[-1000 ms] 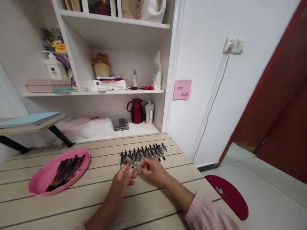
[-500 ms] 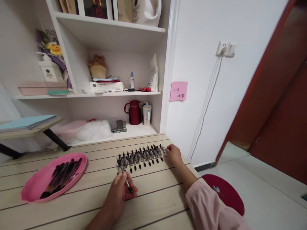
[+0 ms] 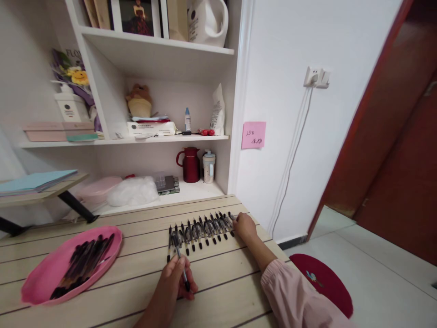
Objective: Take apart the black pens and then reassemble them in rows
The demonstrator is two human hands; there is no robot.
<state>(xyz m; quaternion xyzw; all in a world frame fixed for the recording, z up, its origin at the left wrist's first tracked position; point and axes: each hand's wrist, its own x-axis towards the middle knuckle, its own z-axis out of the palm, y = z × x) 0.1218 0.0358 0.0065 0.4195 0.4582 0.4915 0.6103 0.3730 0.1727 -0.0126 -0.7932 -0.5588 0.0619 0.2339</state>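
My left hand pinches a slim black-and-clear pen, its tip pointing away from me toward the left part of a row of pens. These black pens lie side by side on the striped wooden table, their dark ends toward me. At the row's right end, my right hand has its fingers closed around the near part of another pen; the fingers cover most of it. Left of my hands is a pink tray holding a heap of dark pens.
White shelves stand behind the table, with a red jug, a lidded cup and a plastic bag on the lowest one. A small raised stand is at left. A red round stool stands at right.
The pen in my left hand has shifted slightly right and toward me, uncovering the leftmost pen. My right hand stays at the row's right end. The camera view has tilted up slightly.
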